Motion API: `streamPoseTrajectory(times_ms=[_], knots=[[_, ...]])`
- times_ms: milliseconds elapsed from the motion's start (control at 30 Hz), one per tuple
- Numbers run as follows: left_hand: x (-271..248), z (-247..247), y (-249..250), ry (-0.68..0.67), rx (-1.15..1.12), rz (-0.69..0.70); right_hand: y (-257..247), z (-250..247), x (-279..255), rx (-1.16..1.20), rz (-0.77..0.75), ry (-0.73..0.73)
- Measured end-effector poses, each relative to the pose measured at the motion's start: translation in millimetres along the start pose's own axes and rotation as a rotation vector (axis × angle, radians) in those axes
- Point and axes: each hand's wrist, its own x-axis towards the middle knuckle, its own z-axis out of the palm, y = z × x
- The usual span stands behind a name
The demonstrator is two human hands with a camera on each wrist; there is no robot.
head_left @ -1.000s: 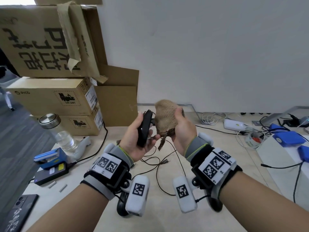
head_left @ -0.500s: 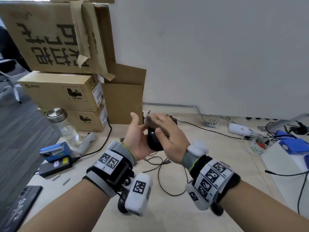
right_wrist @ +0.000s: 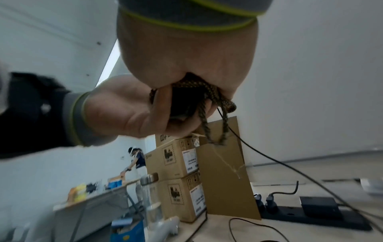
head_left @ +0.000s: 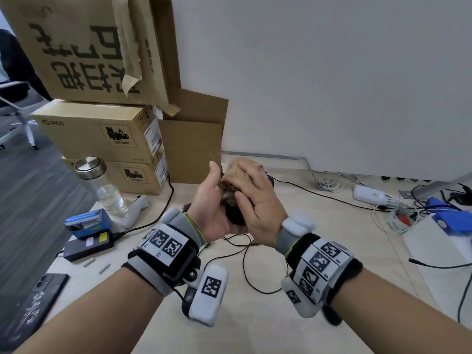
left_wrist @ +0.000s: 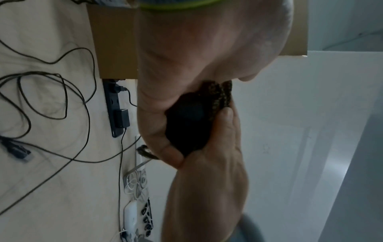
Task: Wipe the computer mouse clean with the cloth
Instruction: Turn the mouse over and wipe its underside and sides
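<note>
My left hand cups a black computer mouse above the table, fingers curled round its underside. A tan knitted cloth with dark fringe lies over the mouse's far end. My right hand covers mouse and cloth from the right and holds the cloth against the mouse. In the left wrist view the mouse sits in my palm with the cloth bunched at its top. In the right wrist view the fringe hangs out below my palm; the mouse is mostly hidden there.
Stacked cardboard boxes stand at the back left, with a water bottle in front of them. A blue box, a charger and a phone lie at the left. Loose cables cross the table under my hands. A power strip lies by the wall.
A second ago the cloth was held up beside the mouse. My right hand has since brought it onto the mouse and slid it toward the far end.
</note>
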Motion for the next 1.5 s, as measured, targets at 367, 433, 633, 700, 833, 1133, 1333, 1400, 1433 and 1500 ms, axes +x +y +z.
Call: streamPoseTrajectory(times_ms=[367,433,633,700,833,1133,1333,1400,1433,1500], knots=[[1.6,-7.2,-7.4,0.215,0.794,0.282,16.7,-33.3,35.4,0.619,0.698,0.467],[4.6,-5.6,-10.8,0.332,0.98,0.378,6.9,-36.2,30.3,0.335,0.486,0.415],[18.5,-5.0,-18.1,0.339,1.14,0.554,4.4,2.1,-15.2,0.017,-0.024,0.093],[19.3,-8.3,-22.8,0.366,1.115,0.529,7.4,-3.4,-16.5,0.104,-0.023,0.099],[21.8,-24.8,-24.6,0.536,0.866,0.333,26.7,-21.6,-7.3,0.45,0.451,0.34],[10.9,-33.3,-41.8,0.167,0.422,0.192,36.9,-23.9,-20.1,1.392,1.056,0.156],[7.5,-45.1,-52.9,0.076,0.457,0.097,36.6,-17.2,-38.8,1.309,1.09,-0.021],[8.3,-46.8,-56.6,0.063,0.48,0.078,37.6,-18.4,-41.9,1.258,1.079,-0.123],[10.1,-46.8,-58.9,0.07,0.504,0.075,37.0,-18.2,-42.0,1.248,1.08,-0.143],[14.5,-45.5,-65.3,0.091,0.571,0.085,38.6,-17.6,-41.5,1.217,1.086,-0.141]])
